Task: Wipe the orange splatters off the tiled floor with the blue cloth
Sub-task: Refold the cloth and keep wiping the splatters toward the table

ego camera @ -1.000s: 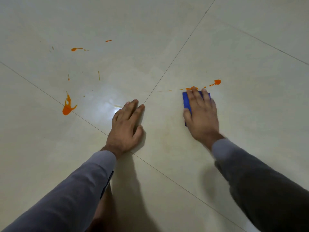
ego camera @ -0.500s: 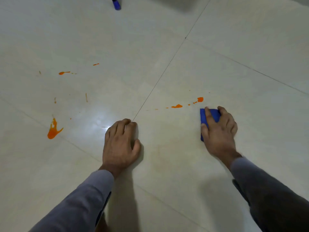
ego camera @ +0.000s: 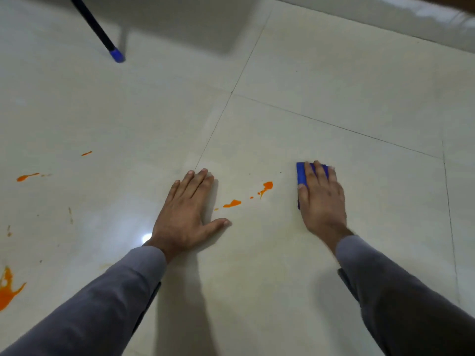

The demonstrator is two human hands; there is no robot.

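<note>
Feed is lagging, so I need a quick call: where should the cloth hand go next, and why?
Probably slide the right hand, pressing the blue cloth flat, leftward over the nearest orange splatters. They lie unwiped on the tiled floor between the cloth and the left hand, closer than the larger splatter far left.

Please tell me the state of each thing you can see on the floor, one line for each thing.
blue cloth: folded, flat on the floor, pressed under the right hand.
left hand: flat on the floor, fingers straight, holding nothing.
orange splatters: unwiped, between the two hands; more at far left.
tiled floor: glossy.
black pole: slanted, blue tip on the floor.
</note>
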